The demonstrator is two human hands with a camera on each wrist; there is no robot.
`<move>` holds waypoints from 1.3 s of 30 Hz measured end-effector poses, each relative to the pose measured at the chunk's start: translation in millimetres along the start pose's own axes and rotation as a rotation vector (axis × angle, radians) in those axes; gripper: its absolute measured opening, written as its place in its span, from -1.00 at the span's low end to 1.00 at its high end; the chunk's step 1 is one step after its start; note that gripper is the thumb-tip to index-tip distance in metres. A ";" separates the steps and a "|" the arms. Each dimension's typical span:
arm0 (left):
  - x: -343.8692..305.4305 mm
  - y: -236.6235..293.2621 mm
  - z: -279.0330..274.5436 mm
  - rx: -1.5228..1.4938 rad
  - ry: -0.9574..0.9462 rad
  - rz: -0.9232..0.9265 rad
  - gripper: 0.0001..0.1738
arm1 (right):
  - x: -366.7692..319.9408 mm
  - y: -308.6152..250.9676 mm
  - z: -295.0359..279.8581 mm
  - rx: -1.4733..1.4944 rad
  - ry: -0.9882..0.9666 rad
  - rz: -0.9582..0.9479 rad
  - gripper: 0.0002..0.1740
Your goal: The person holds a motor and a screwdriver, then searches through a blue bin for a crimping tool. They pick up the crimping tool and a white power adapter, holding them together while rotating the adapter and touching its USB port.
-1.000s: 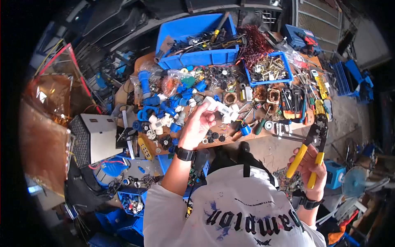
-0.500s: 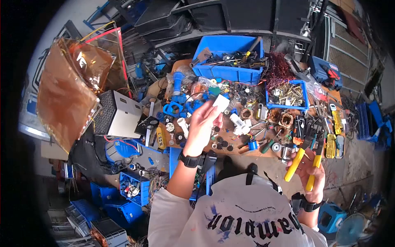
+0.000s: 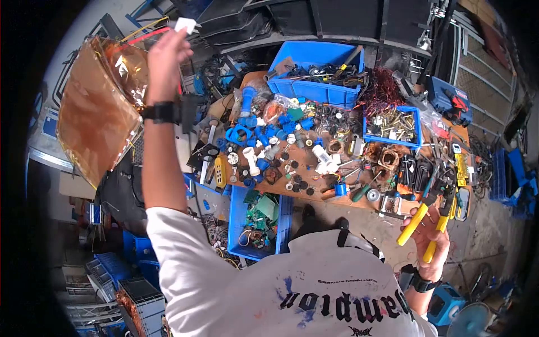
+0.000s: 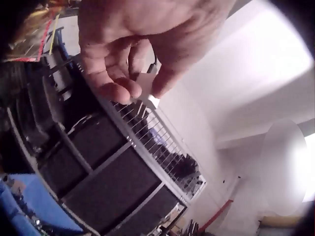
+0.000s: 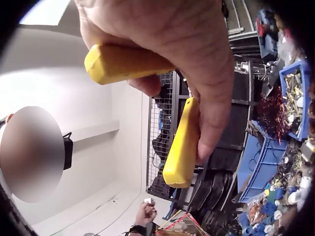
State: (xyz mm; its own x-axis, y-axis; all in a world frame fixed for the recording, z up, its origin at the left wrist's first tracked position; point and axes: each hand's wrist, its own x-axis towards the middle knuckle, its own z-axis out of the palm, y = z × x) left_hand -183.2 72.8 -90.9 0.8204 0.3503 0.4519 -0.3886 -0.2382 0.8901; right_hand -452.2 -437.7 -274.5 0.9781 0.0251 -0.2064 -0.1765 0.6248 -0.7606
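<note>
Raised at the upper left of the head view, my left hand (image 3: 167, 62) pinches a small white block (image 3: 185, 25) between thumb and fingers. In the left wrist view, the white block (image 4: 148, 84) has thin prong-like strips below it, and a dark cord shows just behind. My right hand (image 3: 431, 238), low at the right, holds yellow-handled wire strippers (image 3: 412, 224). Their two handles stand spread apart, and the dark head overlaps the tools on the bench behind. Up close in the right wrist view, the yellow handles (image 5: 181, 147) lie under the palm and fingers.
A cluttered wooden bench (image 3: 359, 205) carries blue and white pipe fittings, a large blue bin (image 3: 314, 92) of tools and a smaller blue tray (image 3: 393, 126) of metal parts. A blue crate (image 3: 236, 224) of circuit boards stands in front. Brown sheeting (image 3: 95, 112) hangs at the left.
My left hand has swung from over the bench up to the far left, carrying the white block. My right hand keeps the wire strippers in nearly the same place. The head view has shifted.
</note>
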 end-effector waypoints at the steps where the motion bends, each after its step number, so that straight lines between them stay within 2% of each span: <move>1: 8.8 21.4 -1.6 -0.019 0.018 -0.030 -0.70 | -1.4 0.4 -2.4 0.023 -0.001 -0.004 -0.31; 4: 33.4 62.4 -11.4 -0.021 -0.084 0.097 -0.71 | -3.3 0.4 -5.5 0.048 -0.015 -0.005 -0.32; 7: 36.9 86.1 -4.8 -0.035 -0.150 0.112 -0.73 | -3.7 -0.1 -3.7 0.049 -0.007 -0.012 -0.31; 8: 23.5 87.8 9.8 -0.034 -0.154 0.117 -0.73 | -3.4 0.3 -2.8 0.054 -0.008 -0.016 -0.31; 10: -17.3 78.3 45.0 -0.092 -0.278 0.037 -0.78 | -2.2 -0.3 -0.3 0.051 -0.025 0.007 -0.30; 12: -55.0 56.6 72.7 -0.079 -0.480 0.038 -0.78 | -1.5 -0.7 5.7 0.046 -0.008 0.002 -0.34; 14: -101.5 34.7 102.0 -0.142 -0.568 0.021 -0.78 | -2.2 -0.2 7.1 0.075 -0.014 -0.009 -0.35; 16: -151.5 28.6 135.4 -0.043 -0.531 0.007 -0.76 | 1.7 0.3 1.7 0.069 -0.095 -0.018 -0.36; 18: -186.7 10.7 156.5 -0.102 -0.567 -0.021 -0.66 | 2.9 -1.7 1.5 0.063 -0.136 -0.031 -0.36; 20: -214.8 -3.4 168.3 -0.037 -0.612 -0.023 -0.64 | 3.6 -3.7 1.9 0.054 -0.157 -0.040 -0.33; 24: -259.5 -9.8 188.6 -0.074 -0.613 0.065 -0.64 | 3.0 -12.1 9.4 0.067 -0.147 -0.034 -0.28; 26: -272.1 -10.1 191.5 -0.040 -0.662 -0.002 -0.62 | 3.6 -15.3 13.0 0.051 -0.163 -0.035 -0.28; 31: -284.3 -5.9 189.8 -0.079 -0.766 -0.002 -0.54 | 5.3 -10.8 8.6 0.073 -0.172 -0.014 -0.29; 39: -291.9 -7.3 186.4 -0.195 -0.809 -0.083 -0.60 | 7.8 -10.4 9.5 0.105 -0.214 -0.005 -0.29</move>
State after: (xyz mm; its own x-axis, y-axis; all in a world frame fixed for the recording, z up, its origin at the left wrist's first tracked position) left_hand -341.6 -196.6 -240.4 0.8686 -0.4163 0.2688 -0.3183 -0.0530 0.9465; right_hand -441.7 -436.7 -262.3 0.9820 0.1794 -0.0591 -0.1699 0.7027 -0.6909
